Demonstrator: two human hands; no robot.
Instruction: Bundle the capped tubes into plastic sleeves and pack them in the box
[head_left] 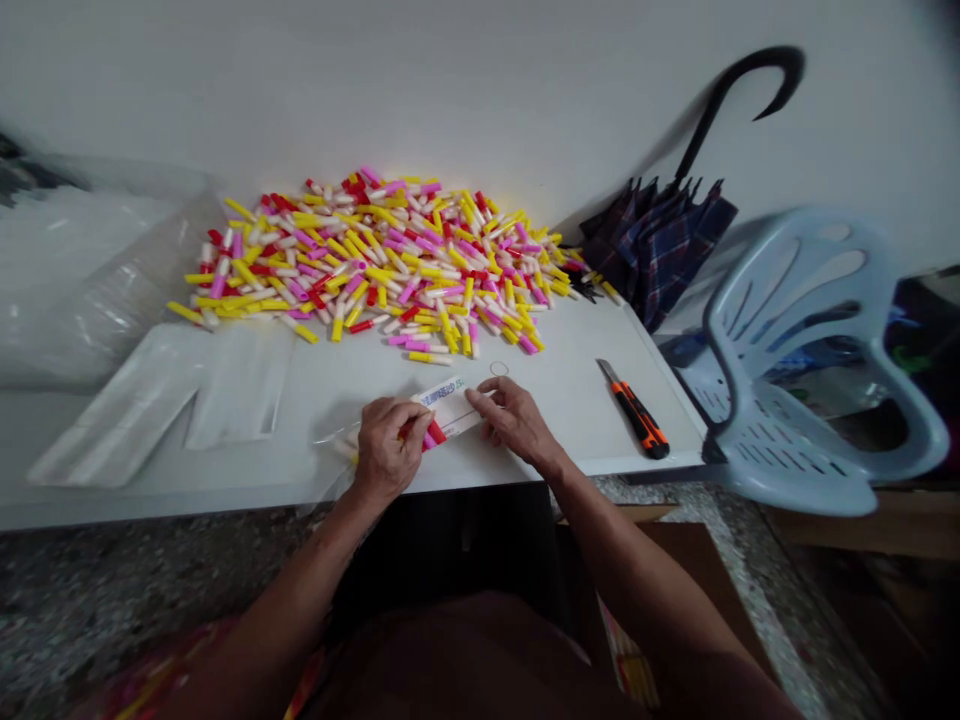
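In front of me, my left hand [390, 447] is closed around a clear plastic bag [335, 436] of small capped tubes; red and pink ends [433, 434] poke out beside its thumb. A white card with blue printing [452, 402] lies between my two hands, its left part against those tube ends. My right hand [517, 418] pinches the card's right end between thumb and fingers. Whether the card is partly inside the bag, I cannot tell. Just beyond my right hand lies a thin rubber band [499, 370].
A wide heap of yellow, red, pink and white tubes [390, 250] lies against the wall. Flat clear bags [232, 385] and a large plastic sack [97, 280] are at left. An orange-black utility knife [637, 412], blade out, lies right, near a folded umbrella [656, 240] and blue chair [810, 350].
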